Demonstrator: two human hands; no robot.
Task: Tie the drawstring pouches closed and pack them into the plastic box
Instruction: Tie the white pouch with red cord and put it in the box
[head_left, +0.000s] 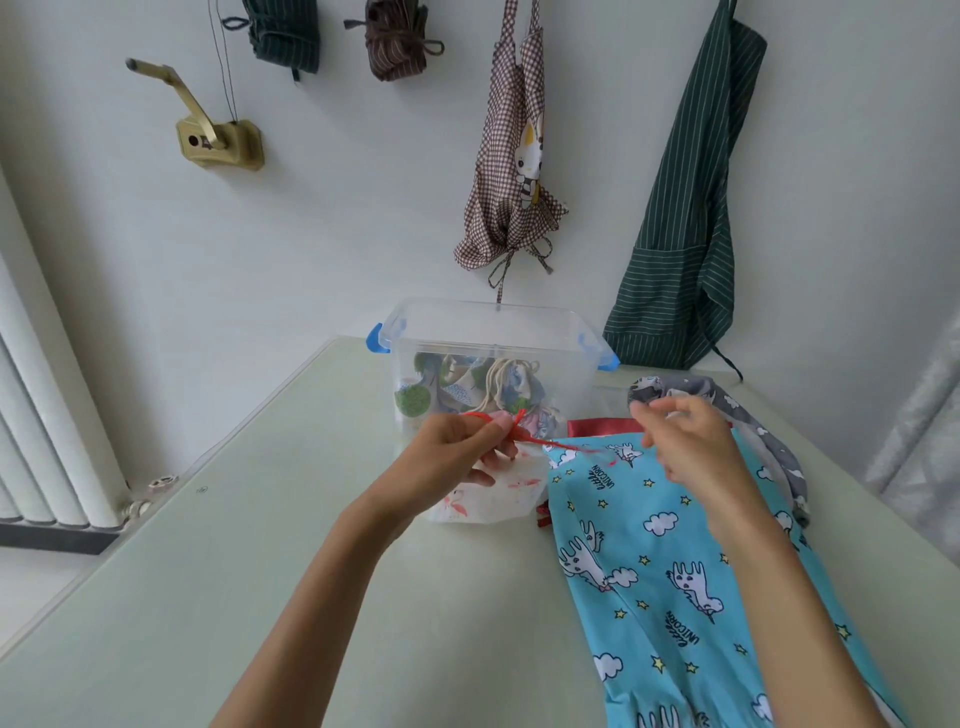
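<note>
Left hand (457, 457) pinches the red drawstring (524, 434) over the white pouch (493, 499), right hand (685, 441) blurred, grip unclear, plastic box (493, 332) just behind.

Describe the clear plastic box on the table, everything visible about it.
The plastic box is see-through with rounded corners and a blue latch clip at each end of the rim. It has no lid on and stands upright at the far side of the pale table, near the wall. Inside lie several printed fabric pouches with cream drawstrings, filling only its lower part. The left hand works a red cord just in front of it; whether it touches the box is unclear.
</note>
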